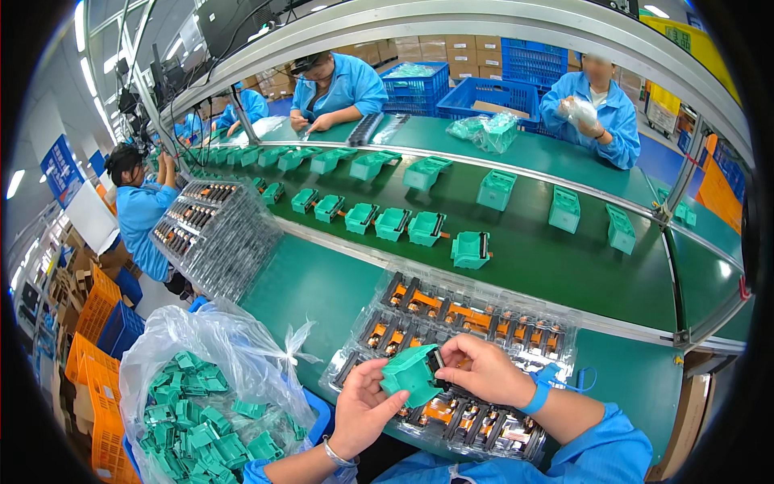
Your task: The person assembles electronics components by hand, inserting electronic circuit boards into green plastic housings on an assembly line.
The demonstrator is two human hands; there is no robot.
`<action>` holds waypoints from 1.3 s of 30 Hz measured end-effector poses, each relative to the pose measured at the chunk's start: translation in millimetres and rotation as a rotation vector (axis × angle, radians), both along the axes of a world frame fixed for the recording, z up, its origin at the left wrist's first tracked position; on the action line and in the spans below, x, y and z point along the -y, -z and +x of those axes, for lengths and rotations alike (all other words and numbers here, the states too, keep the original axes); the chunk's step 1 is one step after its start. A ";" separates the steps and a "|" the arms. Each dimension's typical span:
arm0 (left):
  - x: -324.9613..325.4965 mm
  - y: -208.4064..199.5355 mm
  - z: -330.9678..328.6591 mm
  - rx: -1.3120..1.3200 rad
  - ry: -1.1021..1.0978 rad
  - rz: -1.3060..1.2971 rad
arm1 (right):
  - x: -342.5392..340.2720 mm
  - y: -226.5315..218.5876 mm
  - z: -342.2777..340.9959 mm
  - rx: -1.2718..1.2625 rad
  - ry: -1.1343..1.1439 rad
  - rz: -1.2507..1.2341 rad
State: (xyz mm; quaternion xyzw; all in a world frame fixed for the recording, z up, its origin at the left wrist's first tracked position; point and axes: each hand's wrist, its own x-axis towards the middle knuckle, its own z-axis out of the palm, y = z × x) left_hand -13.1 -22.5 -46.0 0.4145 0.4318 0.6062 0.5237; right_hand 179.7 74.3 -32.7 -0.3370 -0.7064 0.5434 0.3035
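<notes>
Just above a clear plastic tray [332, 373], my left hand [361, 410] grips a green plastic housing [409, 377] between thumb and fingers. My right hand [484, 373] pinches a black part [436, 367] at the housing's right edge; how deep it sits in the housing is hidden by the fingers. Rows of black parts with orange and copper-coloured pieces [423, 302] fill the tray under both hands. A blue strap [538, 395] with a cord circles my right wrist.
Loose green housings [193, 413] fill a plastic-lined blue bin at lower left. Stacked clear trays [222, 234] stand beyond it. Past a metal rail, a green conveyor [564, 266] carries rows of green housings [471, 250]. Co-workers in blue [347, 85] sit across; another [141, 202] stands left.
</notes>
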 end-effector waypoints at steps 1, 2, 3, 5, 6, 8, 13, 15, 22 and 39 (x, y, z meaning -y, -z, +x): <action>0.7 -0.9 0.7 0.012 -0.010 0.017 | 0.8 -1.8 -1.0 -0.006 0.006 -0.038; 1.1 -2.0 1.5 0.013 -0.007 0.016 | 1.2 -1.8 -1.7 -0.004 0.009 -0.039; 1.6 -3.4 2.3 -0.019 -0.020 0.035 | 1.3 -1.3 -2.5 -0.037 0.000 -0.083; 3.4 -5.3 2.7 -0.050 -0.031 0.053 | 0.4 1.0 -1.6 -0.070 -0.006 -0.127; 4.7 -6.0 2.1 -0.042 -0.016 0.044 | -0.5 3.0 -0.1 -0.018 -0.031 -0.127; 5.3 -5.8 1.2 -0.033 0.001 0.033 | -0.7 3.9 0.6 0.034 -0.054 -0.129; 4.1 -3.4 -0.2 -0.007 0.008 0.047 | -1.2 11.5 -0.6 -0.017 -0.075 -0.134; 4.3 -0.2 -1.3 -0.004 0.016 0.043 | -0.5 11.8 -0.5 -0.031 -0.066 -0.131; -1.3 -3.6 3.0 -0.086 -0.048 0.232 | -3.9 -11.9 3.0 -0.103 0.087 0.732; 128.0 -23.8 -121.3 -1.072 -0.557 -0.104 | -86.1 -9.8 57.7 -0.002 0.422 1.116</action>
